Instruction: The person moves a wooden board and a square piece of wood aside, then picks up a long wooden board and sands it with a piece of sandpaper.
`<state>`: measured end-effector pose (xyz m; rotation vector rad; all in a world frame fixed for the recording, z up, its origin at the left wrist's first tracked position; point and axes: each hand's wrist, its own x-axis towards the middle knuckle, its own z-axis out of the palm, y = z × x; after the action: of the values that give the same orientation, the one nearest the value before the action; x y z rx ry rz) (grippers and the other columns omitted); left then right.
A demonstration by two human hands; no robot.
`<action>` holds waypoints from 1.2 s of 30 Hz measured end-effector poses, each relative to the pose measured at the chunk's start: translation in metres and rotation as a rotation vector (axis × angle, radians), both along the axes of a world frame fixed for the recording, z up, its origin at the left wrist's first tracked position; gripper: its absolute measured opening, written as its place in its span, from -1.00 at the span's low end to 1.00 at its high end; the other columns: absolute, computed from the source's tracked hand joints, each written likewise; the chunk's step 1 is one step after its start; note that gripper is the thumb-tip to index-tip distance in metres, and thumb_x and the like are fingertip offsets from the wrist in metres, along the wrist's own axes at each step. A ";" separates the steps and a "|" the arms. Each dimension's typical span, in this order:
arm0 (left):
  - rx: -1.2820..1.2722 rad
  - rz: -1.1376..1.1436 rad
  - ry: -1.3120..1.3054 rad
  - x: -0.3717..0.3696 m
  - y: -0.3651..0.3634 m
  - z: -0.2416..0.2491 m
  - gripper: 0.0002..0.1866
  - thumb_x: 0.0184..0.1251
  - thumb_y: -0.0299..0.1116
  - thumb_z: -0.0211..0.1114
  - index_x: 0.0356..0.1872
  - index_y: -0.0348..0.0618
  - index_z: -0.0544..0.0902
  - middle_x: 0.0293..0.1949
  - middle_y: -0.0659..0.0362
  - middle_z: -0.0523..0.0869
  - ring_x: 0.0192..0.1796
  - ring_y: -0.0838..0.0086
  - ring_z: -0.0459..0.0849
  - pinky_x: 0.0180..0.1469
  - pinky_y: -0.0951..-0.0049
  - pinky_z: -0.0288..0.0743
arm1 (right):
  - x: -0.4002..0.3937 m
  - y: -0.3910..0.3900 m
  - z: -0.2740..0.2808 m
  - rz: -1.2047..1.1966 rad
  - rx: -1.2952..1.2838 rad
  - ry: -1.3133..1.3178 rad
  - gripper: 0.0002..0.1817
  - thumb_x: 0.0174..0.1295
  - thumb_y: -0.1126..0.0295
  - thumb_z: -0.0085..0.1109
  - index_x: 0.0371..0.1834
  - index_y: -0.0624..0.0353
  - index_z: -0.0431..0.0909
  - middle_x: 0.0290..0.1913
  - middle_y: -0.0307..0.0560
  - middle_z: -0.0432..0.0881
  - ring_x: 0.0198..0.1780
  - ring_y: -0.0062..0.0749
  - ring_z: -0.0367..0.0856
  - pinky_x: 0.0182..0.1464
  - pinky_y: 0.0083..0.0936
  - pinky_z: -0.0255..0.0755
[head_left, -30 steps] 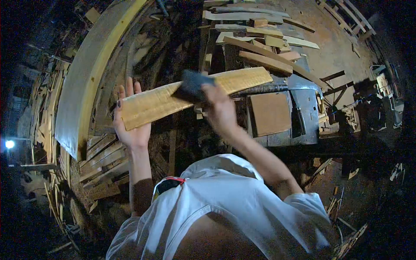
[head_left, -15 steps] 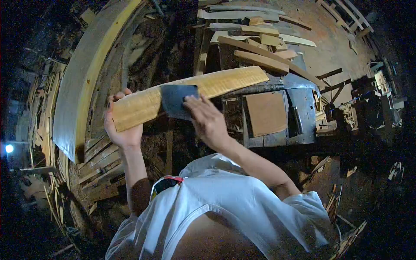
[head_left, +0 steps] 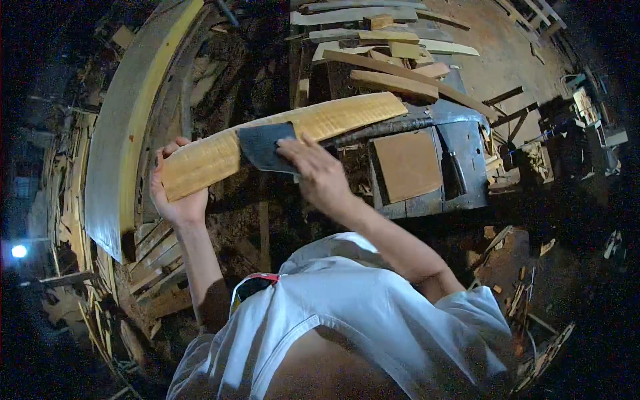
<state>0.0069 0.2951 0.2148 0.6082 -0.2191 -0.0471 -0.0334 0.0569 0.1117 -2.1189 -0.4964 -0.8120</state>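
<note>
Above the white shirt [head_left: 333, 293], the left hand [head_left: 180, 202] is gripping one end of a pale wooden board [head_left: 203, 163], which is slanting up to the right. Apart from it, the right hand [head_left: 320, 172] is holding a dark sheet [head_left: 263, 147] over the board's middle. Beyond, to the right, a brown panel [head_left: 408, 167] is lying beside a dark-handled tool [head_left: 456, 175]; leftward, a long plank [head_left: 123, 147] is stretching away.

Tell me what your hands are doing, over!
Left hand holding yellowish board by left end. Right hand on dark sheet, across board. Wood pieces beyond, not touching sheet.
</note>
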 end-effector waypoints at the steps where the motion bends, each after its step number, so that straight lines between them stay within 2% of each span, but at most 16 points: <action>1: -0.006 -0.013 0.002 0.002 0.001 0.000 -0.74 0.05 -0.33 0.20 -0.19 -0.12 0.54 -0.15 0.20 0.55 0.20 0.26 0.35 0.40 0.02 -0.03 | 0.004 -0.009 -0.002 -0.003 -0.024 -0.032 -0.54 -0.06 0.61 0.05 0.01 0.23 0.44 0.05 0.07 0.53 0.09 -0.07 0.50 0.11 -0.26 0.41; 4: -0.008 0.076 0.059 -0.003 0.000 -0.003 -0.72 0.04 -0.34 0.20 -0.17 -0.11 0.54 -0.13 0.20 0.55 0.20 0.26 0.35 0.40 0.00 -0.04 | 0.018 -0.062 -0.049 -0.201 0.172 0.314 -0.58 -0.01 0.60 0.02 0.00 0.22 0.43 -0.08 0.11 0.57 -0.05 -0.01 0.55 0.04 -0.26 0.44; 5: -0.011 0.081 0.060 -0.005 0.001 -0.004 -0.72 0.04 -0.34 0.20 -0.17 -0.11 0.54 -0.13 0.20 0.55 0.20 0.26 0.35 0.40 0.00 -0.04 | 0.018 -0.079 -0.054 -0.306 -0.031 0.308 -0.47 0.06 0.74 -0.02 0.13 0.05 0.42 0.10 -0.01 0.48 -0.05 -0.29 0.53 -0.01 -0.52 0.44; 6: -0.037 0.080 0.075 -0.007 0.002 -0.005 -0.72 0.04 -0.34 0.20 -0.17 -0.11 0.54 -0.13 0.19 0.56 0.20 0.26 0.35 0.40 0.00 -0.04 | 0.017 -0.074 -0.052 -0.303 -0.034 0.307 -0.47 0.06 0.74 -0.02 0.13 0.05 0.42 0.10 -0.01 0.48 -0.05 -0.29 0.53 -0.01 -0.52 0.44; 8: -0.070 0.074 0.082 -0.005 0.000 -0.004 -0.72 0.04 -0.34 0.20 -0.17 -0.11 0.54 -0.13 0.19 0.56 0.20 0.26 0.35 0.40 0.00 -0.03 | 0.015 -0.053 -0.043 -0.241 0.175 0.316 -0.44 0.00 0.76 -0.01 0.12 0.07 0.41 0.06 0.08 0.51 0.00 -0.13 0.54 0.01 -0.42 0.46; 10: -0.003 0.037 -0.014 -0.002 -0.003 -0.002 -0.74 0.06 -0.35 0.19 -0.18 -0.11 0.54 -0.13 0.18 0.56 0.20 0.26 0.35 0.39 0.01 -0.02 | 0.004 -0.011 -0.013 -0.161 0.081 0.155 -0.44 -0.09 0.74 0.02 0.09 0.15 0.42 0.02 0.17 0.53 0.07 0.04 0.49 0.13 -0.29 0.39; 13: -0.006 -0.005 0.016 0.008 0.002 0.001 -0.76 0.07 -0.36 0.18 -0.19 -0.11 0.54 -0.13 0.18 0.57 0.21 0.25 0.34 0.39 0.01 -0.01 | 0.001 0.007 0.017 0.035 0.069 0.015 -0.49 -0.11 0.74 0.00 0.02 0.24 0.45 0.08 0.12 0.51 0.11 -0.04 0.50 0.18 -0.26 0.36; 20: -0.029 0.002 -0.007 0.002 0.000 0.000 -0.77 0.09 -0.36 0.16 -0.20 -0.14 0.51 -0.15 0.18 0.55 0.19 0.25 0.34 0.37 0.01 0.01 | 0.034 -0.098 -0.082 -0.379 0.016 0.306 -0.46 -0.10 0.80 -0.01 0.01 0.15 0.48 -0.05 0.10 0.56 -0.06 -0.10 0.57 -0.02 -0.42 0.48; 21: -0.048 0.013 0.000 0.002 -0.001 0.000 -0.77 0.09 -0.36 0.17 -0.20 -0.14 0.51 -0.15 0.18 0.55 0.19 0.25 0.34 0.37 0.01 0.01 | 0.027 -0.084 -0.052 -0.306 0.153 0.342 -0.46 -0.08 0.78 0.02 0.04 0.15 0.47 -0.05 0.07 0.56 -0.07 -0.16 0.57 -0.09 -0.46 0.51; 22: -0.068 0.018 0.009 0.003 -0.003 0.000 -0.76 0.09 -0.36 0.17 -0.19 -0.15 0.51 -0.15 0.17 0.55 0.19 0.26 0.34 0.37 0.01 0.02 | 0.034 -0.069 -0.062 -0.105 0.643 0.447 -0.45 -0.07 0.80 0.00 0.06 0.15 0.46 -0.02 0.08 0.55 -0.07 -0.16 0.57 -0.08 -0.48 0.51; 23: -0.070 0.011 0.006 0.006 -0.004 0.001 -0.76 0.09 -0.36 0.17 -0.19 -0.15 0.51 -0.15 0.17 0.55 0.19 0.26 0.34 0.37 0.01 0.02 | 0.025 -0.049 -0.031 -0.088 0.529 0.524 -0.44 -0.05 0.81 -0.04 0.06 0.12 0.46 0.00 0.11 0.54 -0.05 -0.10 0.56 0.02 -0.42 0.47; 25: -0.010 -0.052 -0.061 0.012 0.000 0.001 -0.78 0.12 -0.35 0.18 -0.19 -0.13 0.52 -0.14 0.18 0.57 0.20 0.26 0.34 0.37 0.02 0.01 | 0.013 0.003 -0.012 -0.130 0.257 0.184 -0.46 -0.08 0.77 -0.01 0.04 0.11 0.47 0.08 0.13 0.50 0.12 0.00 0.48 0.21 -0.29 0.34; 28: 0.044 0.007 0.019 0.013 0.000 0.008 -0.80 0.14 -0.34 0.20 -0.20 -0.11 0.53 -0.16 0.20 0.57 0.19 0.28 0.35 0.37 0.02 0.01 | 0.006 0.011 0.023 0.010 0.054 -0.021 -0.51 -0.05 0.70 -0.03 0.04 0.19 0.44 0.05 0.08 0.54 0.12 -0.06 0.50 0.19 -0.30 0.36; 30: 0.048 -0.012 0.025 0.014 0.002 0.006 -0.80 0.17 -0.33 0.21 -0.19 -0.10 0.54 -0.17 0.22 0.58 0.18 0.27 0.36 0.37 0.03 0.02 | 0.019 -0.017 -0.016 -0.077 0.092 -0.015 -0.51 -0.05 0.69 -0.03 0.04 0.18 0.44 0.01 0.07 0.56 0.07 -0.07 0.52 0.13 -0.32 0.41; 33: -0.012 0.032 0.074 0.006 0.005 0.000 -0.81 0.15 -0.35 0.19 -0.20 -0.10 0.54 -0.19 0.23 0.58 0.17 0.27 0.37 0.37 0.03 0.01 | 0.032 -0.080 -0.052 -0.284 0.135 0.369 -0.41 -0.15 0.74 0.11 0.07 0.12 0.45 -0.04 0.06 0.59 -0.03 -0.07 0.58 0.03 -0.33 0.46; 36: -0.046 0.010 0.011 -0.002 -0.002 0.000 -0.82 0.14 -0.37 0.18 -0.22 -0.13 0.53 -0.19 0.21 0.57 0.16 0.27 0.37 0.37 0.02 0.02 | 0.038 -0.078 -0.044 -0.351 0.100 0.362 -0.45 -0.14 0.65 0.22 0.04 0.10 0.49 -0.03 0.09 0.58 0.00 -0.08 0.57 0.03 -0.33 0.47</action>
<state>0.0049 0.2928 0.2147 0.5630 -0.2063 -0.0359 0.0043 -0.0213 0.0672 -2.2235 0.1080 -0.6037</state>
